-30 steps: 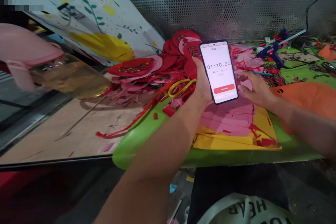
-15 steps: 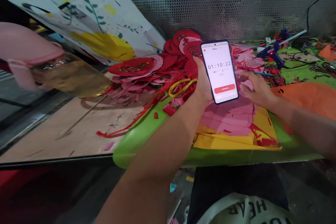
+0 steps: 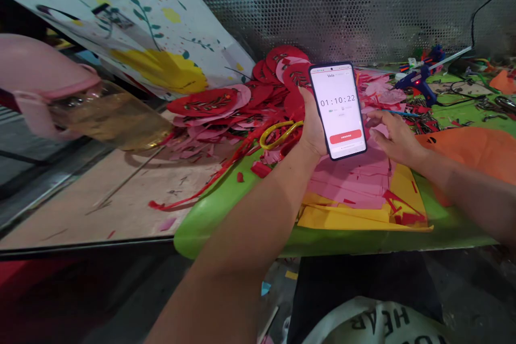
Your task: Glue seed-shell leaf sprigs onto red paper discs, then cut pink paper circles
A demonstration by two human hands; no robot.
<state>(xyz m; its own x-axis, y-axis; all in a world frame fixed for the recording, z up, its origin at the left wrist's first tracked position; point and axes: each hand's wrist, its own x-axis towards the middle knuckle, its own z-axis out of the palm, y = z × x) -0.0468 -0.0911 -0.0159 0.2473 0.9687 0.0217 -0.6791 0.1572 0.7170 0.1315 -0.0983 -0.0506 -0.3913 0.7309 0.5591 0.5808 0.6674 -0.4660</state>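
Observation:
A smartphone (image 3: 341, 110) with a lit white screen reading 01:10:22 and a red button stands tilted in my left hand (image 3: 313, 126), whose fingers are mostly hidden behind it. Just right of the phone is my right hand (image 3: 393, 134), its fingers loosely curled and apart, with nothing between them. Beneath both hands lie pink sheets (image 3: 350, 185) on yellow sheets (image 3: 342, 217). Yellow-handled scissors (image 3: 278, 135) rest left of my left hand, beside a heap of red and pink cut pieces (image 3: 209, 102).
A blue glue gun (image 3: 419, 83) with a red light lies at the back right, near an orange sheet (image 3: 479, 153). A flowered paper bag (image 3: 161, 27) and a bottle with a pink cover (image 3: 116, 115) are at left. Perforated metal (image 3: 322, 5) stands behind.

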